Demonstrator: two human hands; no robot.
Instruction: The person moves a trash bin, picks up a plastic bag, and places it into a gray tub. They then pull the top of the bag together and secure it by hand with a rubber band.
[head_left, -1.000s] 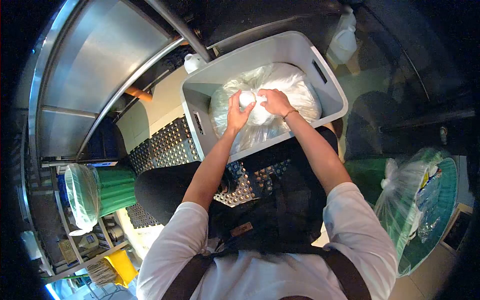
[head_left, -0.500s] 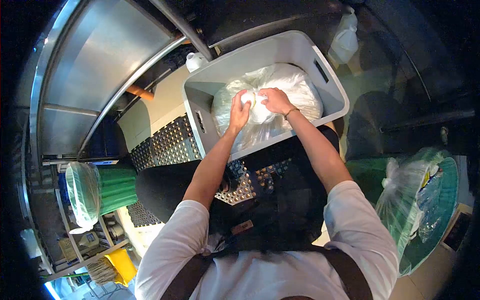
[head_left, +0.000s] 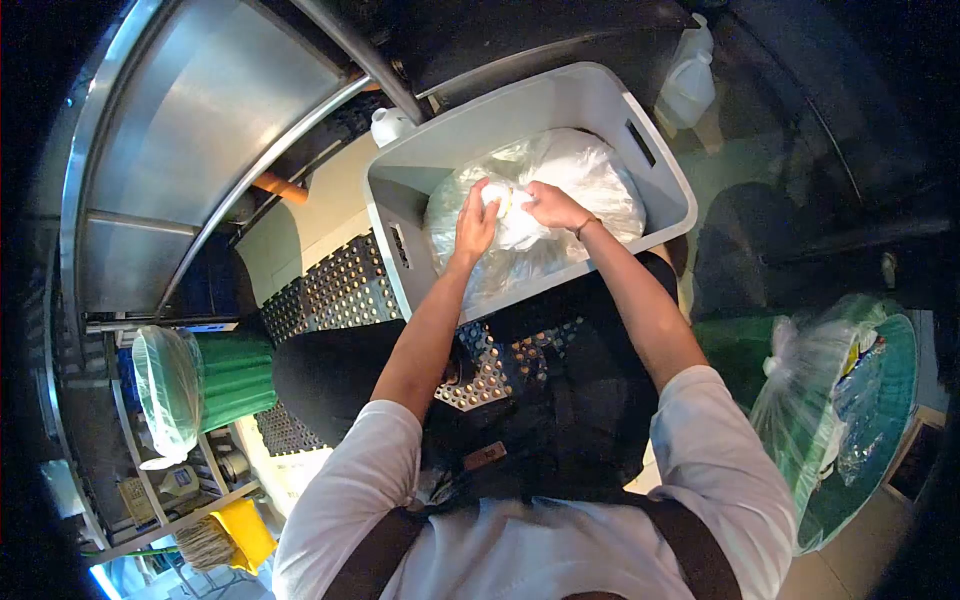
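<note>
Clear, shiny plastic bagging (head_left: pixel 590 180) fills the bottom of a grey rectangular tub (head_left: pixel 480 125). Over its middle, both hands meet at a bright white bundle (head_left: pixel 516 203) with a thin yellowish band. My left hand (head_left: pixel 477 215) has its fingers closed round the bundle's left side. From the right, my right hand (head_left: pixel 556 208) pinches the other side of it. Glare hides the bundle's detail, and whether it is part of the bagging is unclear.
A white jug (head_left: pixel 390 126) stands beyond the tub's left corner, another jug (head_left: pixel 690 85) at upper right. Green bins lined with plastic stand left (head_left: pixel 235 375) and right (head_left: pixel 895 400). A metal frame (head_left: pixel 265 150) rises at left. Perforated black matting (head_left: pixel 340 285) covers the floor.
My right hand has shifted slightly, with its fingers drawn closer together at the bundle. The plastic around the hands has changed its folds a little. My left hand is nearly in the same place.
</note>
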